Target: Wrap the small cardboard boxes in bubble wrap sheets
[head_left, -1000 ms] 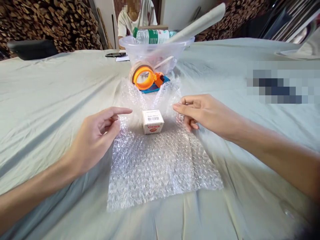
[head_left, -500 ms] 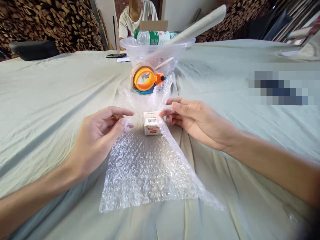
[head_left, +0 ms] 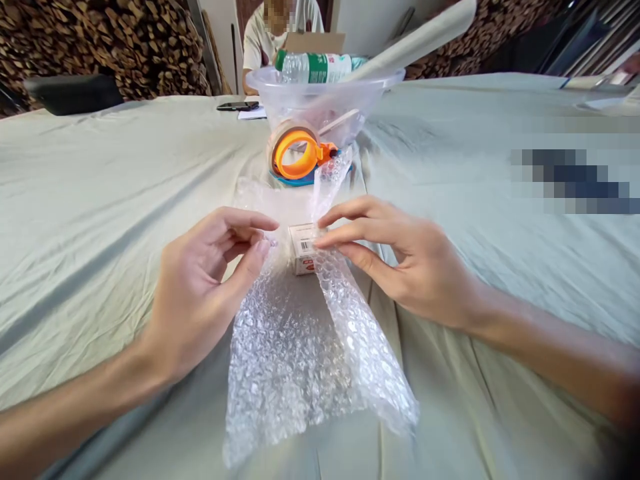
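A sheet of bubble wrap lies lengthwise before me, its right side folded inward. On it sits a small white box with a barcode and red print, its right part under the folded flap. My right hand rests its outstretched fingertips on that flap, over the box's right side. Left of the box, my left hand has its thumb and fingers curled together at the wrap's left edge, which appears pinched between them.
Behind the wrap stands an orange tape dispenser with a tape roll. Farther back, a clear plastic basin holds a green-labelled bottle and a long white roll. A phone and a black case lie left. A person sits opposite.
The wrap's right side has been folded over toward the box, with my right hand moving inward and its fingers stretching out onto it. My left hand has come slightly closer to the box.
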Motion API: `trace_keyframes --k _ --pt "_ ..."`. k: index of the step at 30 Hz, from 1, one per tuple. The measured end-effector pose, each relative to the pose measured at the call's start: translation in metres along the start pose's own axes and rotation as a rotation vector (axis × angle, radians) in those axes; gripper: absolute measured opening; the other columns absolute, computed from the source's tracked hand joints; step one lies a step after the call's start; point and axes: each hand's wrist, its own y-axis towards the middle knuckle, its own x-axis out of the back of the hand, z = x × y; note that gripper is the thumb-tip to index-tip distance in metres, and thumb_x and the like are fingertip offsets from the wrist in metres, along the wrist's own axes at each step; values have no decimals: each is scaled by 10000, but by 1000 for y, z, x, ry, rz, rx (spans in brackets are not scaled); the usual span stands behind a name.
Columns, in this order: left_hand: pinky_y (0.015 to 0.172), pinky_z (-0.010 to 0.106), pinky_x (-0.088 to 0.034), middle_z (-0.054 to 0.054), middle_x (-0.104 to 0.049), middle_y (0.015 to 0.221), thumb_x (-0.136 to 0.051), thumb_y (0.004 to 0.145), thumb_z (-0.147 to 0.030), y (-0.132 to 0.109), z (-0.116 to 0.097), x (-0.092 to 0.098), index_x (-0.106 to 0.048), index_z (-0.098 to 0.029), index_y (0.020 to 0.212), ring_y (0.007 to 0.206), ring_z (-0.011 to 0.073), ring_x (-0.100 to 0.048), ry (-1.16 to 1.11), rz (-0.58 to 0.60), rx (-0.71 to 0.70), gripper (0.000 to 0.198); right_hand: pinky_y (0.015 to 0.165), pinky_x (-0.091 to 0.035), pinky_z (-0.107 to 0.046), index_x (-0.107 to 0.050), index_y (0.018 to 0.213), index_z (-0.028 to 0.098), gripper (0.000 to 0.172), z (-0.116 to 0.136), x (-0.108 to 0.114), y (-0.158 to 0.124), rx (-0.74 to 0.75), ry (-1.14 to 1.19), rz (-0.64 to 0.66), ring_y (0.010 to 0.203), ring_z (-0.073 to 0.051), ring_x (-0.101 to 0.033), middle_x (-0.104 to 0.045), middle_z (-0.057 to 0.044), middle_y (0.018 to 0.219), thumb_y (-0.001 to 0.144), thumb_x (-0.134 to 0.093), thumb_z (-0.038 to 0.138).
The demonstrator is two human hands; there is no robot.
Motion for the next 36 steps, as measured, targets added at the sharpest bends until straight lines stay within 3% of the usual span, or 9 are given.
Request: trace_keyframes --k 4,7,11,18,23,27,33,36 --pt "834 253 -691 4 -811 1053 -800 1065 -209 -2 -6 -3 -825 -249 1136 925 145 -781 9 -26 10 85 1171 -633 -520 -813 1201 336 160 6 -2 0 37 -1 -3 1241 -286 -797 -844 -39 1268 1126 -714 236" --pt "786 271 -707 12 -833 1070 -815 1060 -244 -4 -10 -4 -823 -244 1138 911 169 -814 13 -30 42 79 1131 -643 -501 -807 1148 326 123 9 -3 -1 49 -15 8 1198 -281 -801 -843 -43 1227 1125 -725 239" --pt "909 309 -744 6 -894 1121 -754 1121 -288 -6 -12 -3 -848 -252 1229 1021 199 -864 55 2 32 148 1105 -646 -525 -834 1123 332 169 10 -2 -1 54 -32 22 1184 -287 -796 -838 -51 1245 1134 -698 231" --pt "1042 345 -710 -65 -913 1206 -696 1171 -247 -4 1 6 -844 -361 1364 1088 174 -869 253 116 -284 269 1108 -626 -483 -825 1130 313 209 8 -2 -1 108 -44 14 1174 -254 -786 -848 -43 1236 1139 -665 178" --pt "1141 426 -694 -33 -894 1310 -725 1130 -179 0 5 5 -870 -366 1279 1239 233 -849 290 168 -382 280 1104 -631 -479 -819 1130 317 228 7 -3 -1 74 -27 23 1172 -252 -784 -845 -42 1249 1151 -635 184" --pt "1096 388 -696 -34 -908 1229 -722 1119 -132 3 5 0 -870 -351 1246 1169 213 -865 300 175 -429 293 1101 -642 -474 -818 1152 325 250 8 -5 -1 72 -7 30 1188 -256 -781 -836 -47 1248 1155 -604 196" --pt "1029 368 -675 -33 -901 1092 -820 1066 -150 6 6 -9 -859 -308 1171 1046 199 -850 255 110 -361 194 1111 -633 -499 -789 1085 314 248 14 -11 1 29 41 12 1194 -263 -772 -827 -54 1214 1150 -584 191" --pt "1032 388 -658 -3 -878 1130 -829 1050 -189 7 8 -12 -817 -284 1251 1067 206 -834 148 103 -266 223 1066 -653 -463 -728 1085 302 97 13 -16 2 -140 216 -111 1136 -244 -774 -803 -35 1166 1101 -675 223"
